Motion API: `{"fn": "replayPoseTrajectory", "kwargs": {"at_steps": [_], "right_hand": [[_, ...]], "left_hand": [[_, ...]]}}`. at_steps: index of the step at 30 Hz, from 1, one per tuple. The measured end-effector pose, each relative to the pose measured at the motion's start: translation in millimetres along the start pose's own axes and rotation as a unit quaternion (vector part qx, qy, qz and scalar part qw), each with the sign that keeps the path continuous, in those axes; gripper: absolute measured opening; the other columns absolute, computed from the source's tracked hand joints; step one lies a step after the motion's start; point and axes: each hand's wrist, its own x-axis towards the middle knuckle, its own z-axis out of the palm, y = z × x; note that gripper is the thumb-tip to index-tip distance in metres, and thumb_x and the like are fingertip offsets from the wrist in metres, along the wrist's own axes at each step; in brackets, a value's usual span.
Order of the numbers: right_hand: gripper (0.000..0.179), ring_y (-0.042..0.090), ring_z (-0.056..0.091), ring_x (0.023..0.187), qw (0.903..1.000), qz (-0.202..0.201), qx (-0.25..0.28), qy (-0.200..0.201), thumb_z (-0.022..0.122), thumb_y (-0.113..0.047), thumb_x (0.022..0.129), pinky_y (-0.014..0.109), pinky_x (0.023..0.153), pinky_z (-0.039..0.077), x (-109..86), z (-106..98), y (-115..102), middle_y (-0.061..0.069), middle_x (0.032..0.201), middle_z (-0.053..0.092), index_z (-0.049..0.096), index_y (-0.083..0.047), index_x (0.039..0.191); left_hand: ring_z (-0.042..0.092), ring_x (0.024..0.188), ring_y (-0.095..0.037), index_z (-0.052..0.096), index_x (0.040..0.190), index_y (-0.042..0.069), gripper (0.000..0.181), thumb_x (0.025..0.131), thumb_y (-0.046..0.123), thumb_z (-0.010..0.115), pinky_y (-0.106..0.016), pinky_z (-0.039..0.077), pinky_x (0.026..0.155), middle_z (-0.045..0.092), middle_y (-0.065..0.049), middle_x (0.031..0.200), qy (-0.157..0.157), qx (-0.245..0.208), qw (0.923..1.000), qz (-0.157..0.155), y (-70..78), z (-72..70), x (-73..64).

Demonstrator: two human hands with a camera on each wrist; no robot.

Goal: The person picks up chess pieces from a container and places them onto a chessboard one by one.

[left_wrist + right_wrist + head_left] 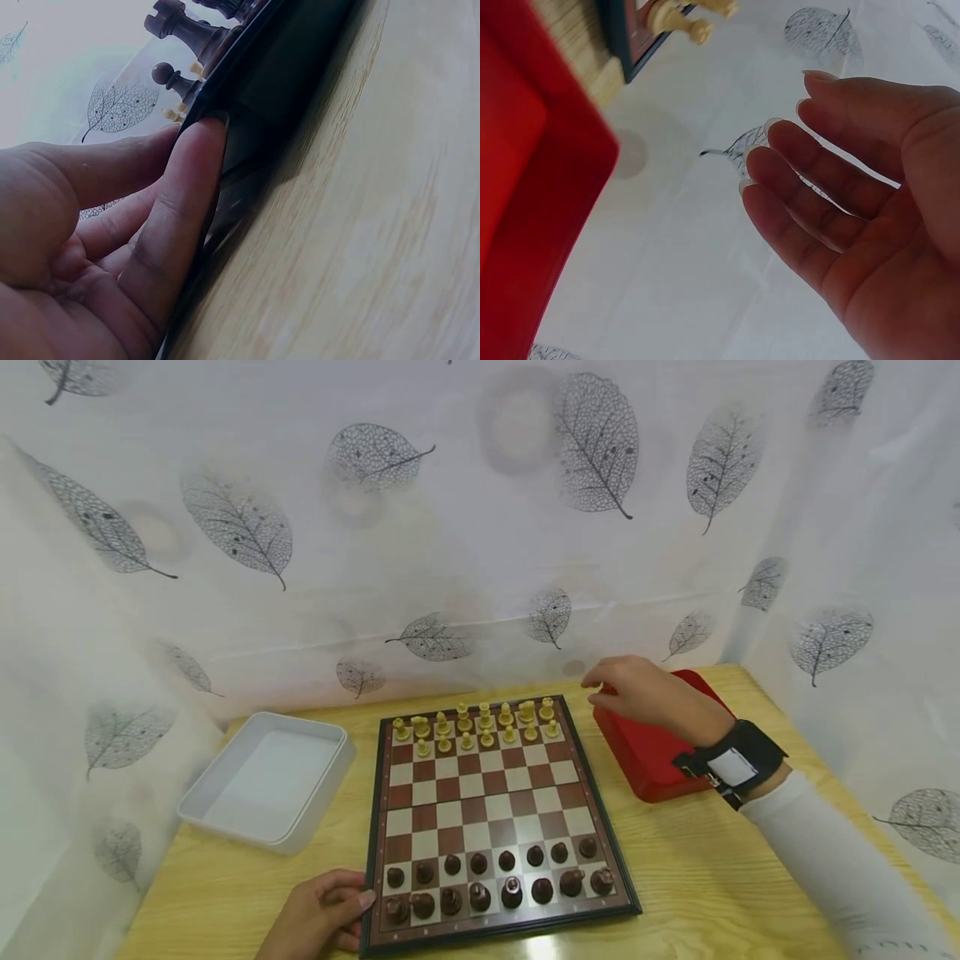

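Note:
A chessboard with dark and cream squares lies on the table. Along its near side stand two rows of dark brown chess pieces; two rows of cream chess pieces line the far side. My left hand grips the board's near left edge between thumb and fingers. A dark rook and a dark pawn rise just above that grip in the left wrist view. Over the far part of a red box, my right hand hovers with loosely bent fingers and holds nothing.
A white box without a lid stands left of the board. Behind and beside the wooden table hangs a pale curtain printed with grey leaves. The red box sits close to the board's right side.

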Motion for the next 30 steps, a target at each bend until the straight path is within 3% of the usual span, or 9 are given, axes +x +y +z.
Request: {"fn": "replayPoseTrajectory", "kwargs": {"at_steps": [10, 17, 24, 30], "right_hand": [[0.018, 0.030, 0.072, 0.099, 0.9995, 0.031, -0.007, 0.002, 0.074, -0.006, 0.093, 0.050, 0.090, 0.063, -19.8, -3.7, 37.6, 0.015, 0.106, 0.077, 0.077, -0.001, 0.110], [0.019, 0.033, 0.071, 0.095, 0.9987, 0.044, -0.019, -0.019, 0.075, -0.005, 0.091, 0.053, 0.088, 0.061, -27.3, -3.3, 58.6, 0.018, 0.102, 0.076, 0.076, 0.004, 0.108], [0.022, 0.022, 0.065, 0.082, 0.9930, 0.103, -0.009, -0.058, 0.073, -0.007, 0.093, 0.047, 0.082, 0.063, -31.9, 0.1, 83.3, 0.014, 0.099, 0.077, 0.076, 0.004, 0.112], [0.026, 0.021, 0.062, 0.077, 0.9855, 0.145, 0.001, -0.088, 0.073, -0.004, 0.090, 0.041, 0.075, 0.063, -34.5, 2.5, 100.0, 0.017, 0.098, 0.075, 0.074, 0.008, 0.114]], "left_hand": [[0.071, 0.079, -0.019, 0.052, 0.136, -0.013, 0.062, 0.096, 0.027, 0.076, -0.038, 0.067, 0.069, 0.073, -0.003, 0.095, 0.000, -0.007, 0.9999, -0.010, -2.7, -1.4, 2.7], [0.071, 0.077, -0.018, 0.052, 0.137, -0.013, 0.063, 0.096, 0.029, 0.076, -0.037, 0.067, 0.069, 0.074, -0.003, 0.095, -0.001, -0.009, 0.9998, -0.016, -2.0, -0.5, 2.5], [0.072, 0.075, -0.019, 0.052, 0.137, -0.013, 0.063, 0.096, 0.028, 0.076, -0.037, 0.066, 0.068, 0.073, -0.003, 0.093, -0.004, -0.008, 0.9998, -0.017, -1.4, -0.5, 1.6], [0.071, 0.071, -0.018, 0.052, 0.137, -0.013, 0.066, 0.094, 0.030, 0.078, -0.036, 0.066, 0.066, 0.072, -0.003, 0.091, 0.002, -0.009, 0.9998, -0.019, -1.3, 0.4, 1.6]]}}
